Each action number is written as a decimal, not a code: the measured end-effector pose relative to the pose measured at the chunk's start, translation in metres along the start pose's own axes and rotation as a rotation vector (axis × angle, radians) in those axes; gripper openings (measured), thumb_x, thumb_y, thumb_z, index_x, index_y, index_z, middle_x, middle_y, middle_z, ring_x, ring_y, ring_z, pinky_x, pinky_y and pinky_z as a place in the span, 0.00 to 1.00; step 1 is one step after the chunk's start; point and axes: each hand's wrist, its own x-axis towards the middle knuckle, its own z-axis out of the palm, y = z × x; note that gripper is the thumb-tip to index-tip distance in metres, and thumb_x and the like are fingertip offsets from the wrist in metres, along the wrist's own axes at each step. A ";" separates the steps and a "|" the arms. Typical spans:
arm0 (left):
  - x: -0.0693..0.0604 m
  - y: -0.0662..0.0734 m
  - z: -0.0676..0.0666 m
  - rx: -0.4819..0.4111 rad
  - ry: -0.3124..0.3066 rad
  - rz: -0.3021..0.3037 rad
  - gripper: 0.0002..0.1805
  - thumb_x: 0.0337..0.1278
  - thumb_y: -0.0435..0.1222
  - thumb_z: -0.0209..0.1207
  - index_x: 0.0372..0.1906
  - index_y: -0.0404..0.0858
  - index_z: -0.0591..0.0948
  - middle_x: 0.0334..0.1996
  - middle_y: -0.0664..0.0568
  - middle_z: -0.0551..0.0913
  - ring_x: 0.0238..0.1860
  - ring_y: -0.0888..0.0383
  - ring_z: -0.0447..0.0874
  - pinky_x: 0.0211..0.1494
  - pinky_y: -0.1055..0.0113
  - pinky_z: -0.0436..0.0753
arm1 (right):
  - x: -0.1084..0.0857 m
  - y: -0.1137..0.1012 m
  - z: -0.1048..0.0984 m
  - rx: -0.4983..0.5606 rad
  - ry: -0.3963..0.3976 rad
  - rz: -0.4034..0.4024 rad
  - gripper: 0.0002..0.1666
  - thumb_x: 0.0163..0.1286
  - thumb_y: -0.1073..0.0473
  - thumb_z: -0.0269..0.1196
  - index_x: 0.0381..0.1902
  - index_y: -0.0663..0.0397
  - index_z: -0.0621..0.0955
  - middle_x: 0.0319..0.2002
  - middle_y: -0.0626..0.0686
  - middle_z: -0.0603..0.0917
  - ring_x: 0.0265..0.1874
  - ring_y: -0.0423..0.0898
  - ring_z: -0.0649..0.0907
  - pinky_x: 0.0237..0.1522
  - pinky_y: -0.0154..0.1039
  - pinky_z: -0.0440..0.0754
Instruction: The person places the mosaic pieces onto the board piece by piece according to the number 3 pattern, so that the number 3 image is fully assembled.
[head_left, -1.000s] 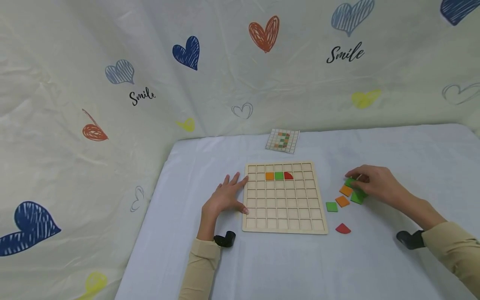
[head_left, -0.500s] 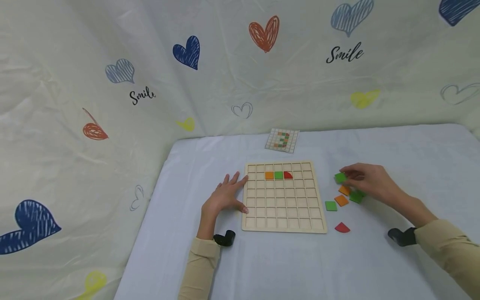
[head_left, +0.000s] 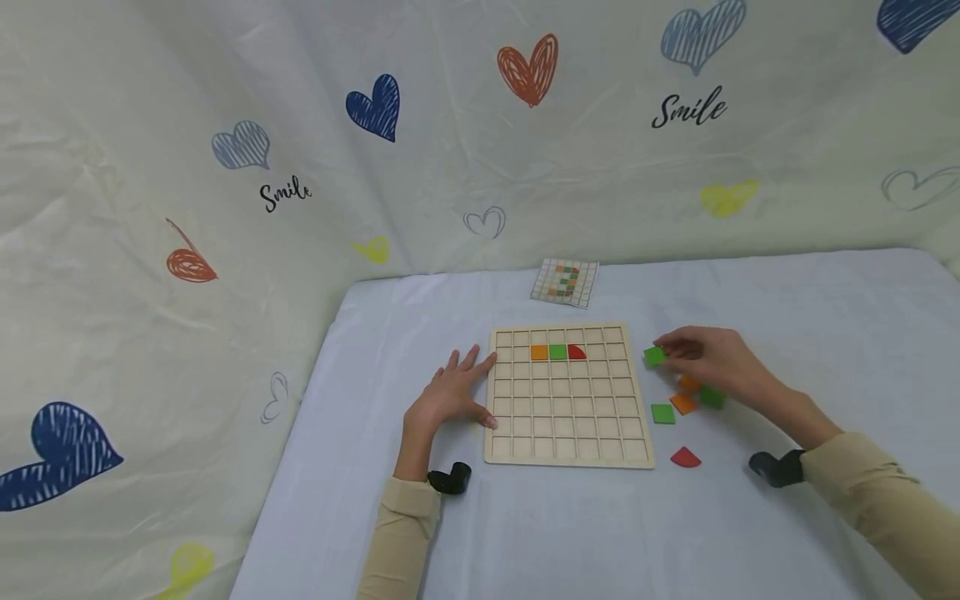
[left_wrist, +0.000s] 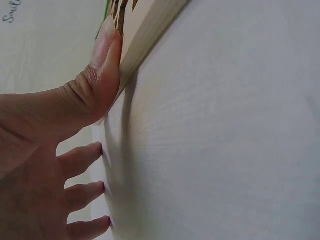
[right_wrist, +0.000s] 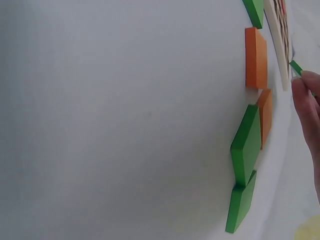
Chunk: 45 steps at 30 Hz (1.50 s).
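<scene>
A wooden grid board (head_left: 564,450) lies on the white-covered table. In one of its upper rows sit an orange square (head_left: 540,352), a green square (head_left: 558,352) and a red quarter-circle (head_left: 576,352), side by side. My left hand (head_left: 450,393) rests at the board's left edge, fingers spread; its thumb (left_wrist: 107,65) touches the frame in the left wrist view. Just right of the board my right hand (head_left: 708,358) pinches a green square tile (head_left: 655,357) between thumb and fingertips, above the cloth. In the right wrist view that green tile (right_wrist: 296,66) shows only partly.
Below the right hand lie loose orange tiles (head_left: 683,404) and green tiles (head_left: 712,397), partly covered by it. Another green square (head_left: 663,413) and a red quarter-circle (head_left: 686,457) lie nearer the front. A pattern card (head_left: 566,282) lies behind the board.
My right hand has lifted the green tile off the loose pile and moved left with it, close to the board's right edge. The left hand has stayed in place.
</scene>
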 end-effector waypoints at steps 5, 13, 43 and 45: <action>0.001 -0.002 0.001 0.004 0.001 0.000 0.62 0.40 0.46 0.81 0.83 0.52 0.58 0.84 0.50 0.46 0.84 0.41 0.36 0.84 0.42 0.47 | 0.004 -0.007 0.006 0.009 -0.013 0.007 0.18 0.64 0.64 0.72 0.51 0.64 0.86 0.42 0.58 0.90 0.39 0.51 0.87 0.35 0.26 0.82; 0.002 -0.001 0.001 0.009 0.001 -0.006 0.62 0.40 0.46 0.81 0.83 0.52 0.58 0.84 0.50 0.46 0.84 0.41 0.35 0.84 0.42 0.46 | 0.011 -0.021 0.014 0.026 -0.044 0.015 0.19 0.64 0.60 0.74 0.52 0.61 0.86 0.40 0.54 0.89 0.38 0.48 0.85 0.38 0.27 0.81; 0.001 0.000 -0.001 0.016 -0.002 -0.002 0.63 0.40 0.47 0.81 0.83 0.53 0.57 0.84 0.50 0.45 0.84 0.41 0.35 0.84 0.42 0.46 | 0.040 -0.047 0.045 0.086 -0.163 -0.043 0.19 0.63 0.58 0.74 0.50 0.60 0.87 0.38 0.50 0.87 0.37 0.46 0.82 0.41 0.34 0.81; 0.002 0.000 -0.001 0.016 -0.002 -0.002 0.63 0.40 0.47 0.81 0.83 0.53 0.57 0.84 0.50 0.45 0.84 0.41 0.35 0.84 0.42 0.46 | 0.041 -0.049 0.046 0.088 -0.168 -0.051 0.19 0.63 0.58 0.74 0.50 0.60 0.87 0.38 0.50 0.87 0.37 0.45 0.81 0.41 0.35 0.81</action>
